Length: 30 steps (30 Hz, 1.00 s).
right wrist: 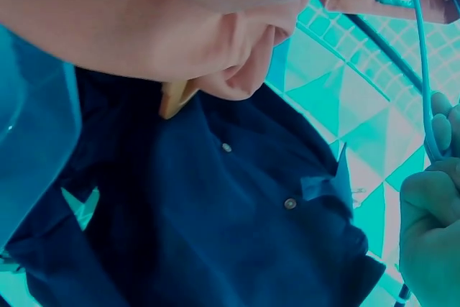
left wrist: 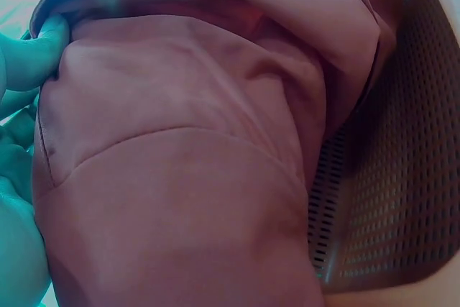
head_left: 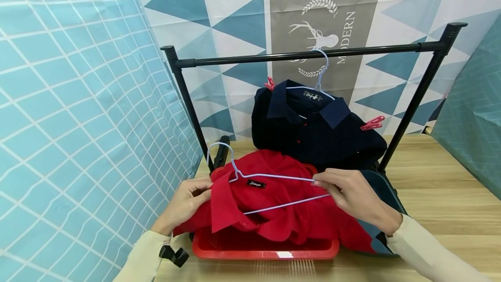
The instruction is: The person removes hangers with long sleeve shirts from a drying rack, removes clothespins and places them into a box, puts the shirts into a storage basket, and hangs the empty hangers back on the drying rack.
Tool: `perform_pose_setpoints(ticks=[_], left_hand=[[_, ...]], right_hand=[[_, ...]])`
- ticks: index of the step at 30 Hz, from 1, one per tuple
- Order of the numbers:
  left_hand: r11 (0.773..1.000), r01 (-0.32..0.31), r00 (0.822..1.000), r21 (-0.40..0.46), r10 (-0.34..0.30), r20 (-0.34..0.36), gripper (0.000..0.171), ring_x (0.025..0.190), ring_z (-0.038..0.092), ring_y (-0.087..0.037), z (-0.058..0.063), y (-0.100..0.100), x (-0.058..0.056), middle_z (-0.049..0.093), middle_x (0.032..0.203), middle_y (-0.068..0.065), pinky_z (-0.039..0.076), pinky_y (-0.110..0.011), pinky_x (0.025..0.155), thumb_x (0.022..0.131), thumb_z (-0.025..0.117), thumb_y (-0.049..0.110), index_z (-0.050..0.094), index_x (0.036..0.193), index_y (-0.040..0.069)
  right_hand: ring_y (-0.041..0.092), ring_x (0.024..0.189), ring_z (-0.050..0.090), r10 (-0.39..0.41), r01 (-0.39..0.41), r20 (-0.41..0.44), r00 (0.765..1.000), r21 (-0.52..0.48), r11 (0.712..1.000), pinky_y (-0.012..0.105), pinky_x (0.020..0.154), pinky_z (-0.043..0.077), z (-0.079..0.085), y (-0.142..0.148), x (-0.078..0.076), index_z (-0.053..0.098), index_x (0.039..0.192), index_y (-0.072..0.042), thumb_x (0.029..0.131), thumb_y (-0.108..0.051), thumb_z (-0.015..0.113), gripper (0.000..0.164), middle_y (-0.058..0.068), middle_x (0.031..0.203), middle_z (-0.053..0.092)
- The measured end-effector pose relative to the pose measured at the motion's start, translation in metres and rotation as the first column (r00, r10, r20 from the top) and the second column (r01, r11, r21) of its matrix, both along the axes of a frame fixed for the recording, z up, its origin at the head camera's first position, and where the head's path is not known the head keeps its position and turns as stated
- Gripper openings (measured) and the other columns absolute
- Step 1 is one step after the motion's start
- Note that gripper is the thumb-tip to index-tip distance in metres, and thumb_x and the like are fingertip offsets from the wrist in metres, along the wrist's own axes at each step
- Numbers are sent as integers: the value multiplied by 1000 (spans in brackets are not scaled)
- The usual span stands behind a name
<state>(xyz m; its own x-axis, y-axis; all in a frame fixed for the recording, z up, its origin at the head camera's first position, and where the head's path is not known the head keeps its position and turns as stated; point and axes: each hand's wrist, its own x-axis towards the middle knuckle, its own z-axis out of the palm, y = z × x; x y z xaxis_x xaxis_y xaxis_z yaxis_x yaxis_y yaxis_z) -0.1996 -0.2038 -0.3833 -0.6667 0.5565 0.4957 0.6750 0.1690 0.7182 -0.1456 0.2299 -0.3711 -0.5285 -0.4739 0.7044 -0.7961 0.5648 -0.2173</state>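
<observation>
A red collared shirt (head_left: 282, 163) lies bunched over a red plastic basket (head_left: 266, 254). My left hand (head_left: 187, 203) pinches its cloth by the collar on the left; in the left wrist view the thumb (left wrist: 32, 55) presses on the fabric. My right hand (head_left: 354, 193) holds the right end of a pale lilac wire hanger (head_left: 279, 177) between thumb and fingers. The hanger's left end goes into the shirt at the neck, hidden by the collar, and its hook stands up beside the black label. The hanger's right arm lies over the shirt, outside the sleeve.
Behind, a dark navy shirt (head_left: 317, 138) hangs on another hanger from a black rail (head_left: 250, 58), with red clothespins (head_left: 372, 123) at its shoulders. A dark teal bin (head_left: 381, 190) stands right of the basket. Patterned cloth walls surround the wooden table (head_left: 446, 195).
</observation>
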Motion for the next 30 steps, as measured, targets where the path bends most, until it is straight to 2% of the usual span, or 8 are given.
perform_pose_setpoints(ticks=[8, 11, 18, 27, 30], left_hand=[[1000, -1, 1000, 3, 1, 9, 27, 80, 61, -16, -5, -4, -1, 69, 92, -2, 52, -27, 67, 98, 61, -6, 78, 100, 14], [1000, -2, 1000, 1, 2, 9, 27, 80, 62, -17, -6, -6, -1, 69, 92, -3, 53, -27, 67, 99, 61, -6, 78, 100, 15], [1000, -7, 1000, -5, 7, 21, 26, 80, 62, -17, -9, -9, -1, 69, 92, -3, 53, -27, 67, 98, 62, -5, 79, 101, 14], [999, -41, 998, -18, 41, 49, 23, 82, 62, -18, -13, -10, -1, 70, 93, -2, 55, -29, 68, 98, 64, -3, 79, 103, 15], [999, -43, 998, -19, 44, 50, 23, 83, 63, -19, -13, -10, -1, 70, 94, -3, 55, -29, 69, 98, 64, -3, 79, 102, 15]], right_hand=[[-3, 62, 41, -79, 79, 20, 997, -8, 997, 11, 56, 34, -3, 18, 3, 76, 105, -17, 83, 8, 78, 33, -18, 83, 59], [-3, 61, 41, -91, 91, 16, 996, -30, 995, 12, 55, 33, -5, 25, 3, 76, 106, -16, 80, 10, 79, 37, -15, 85, 63], [0, 68, 52, -104, 104, 7, 995, -57, 993, 12, 55, 35, -8, 39, 5, 77, 108, -15, 78, 14, 79, 42, -10, 92, 70], [1, 67, 50, -147, 147, 7, 989, -80, 986, 13, 55, 35, -12, 51, 4, 77, 108, -11, 77, 18, 76, 42, -9, 89, 69], [2, 69, 54, -162, 163, 7, 987, -77, 984, 13, 56, 37, -13, 54, 6, 76, 109, -10, 77, 19, 75, 43, -7, 91, 71]])
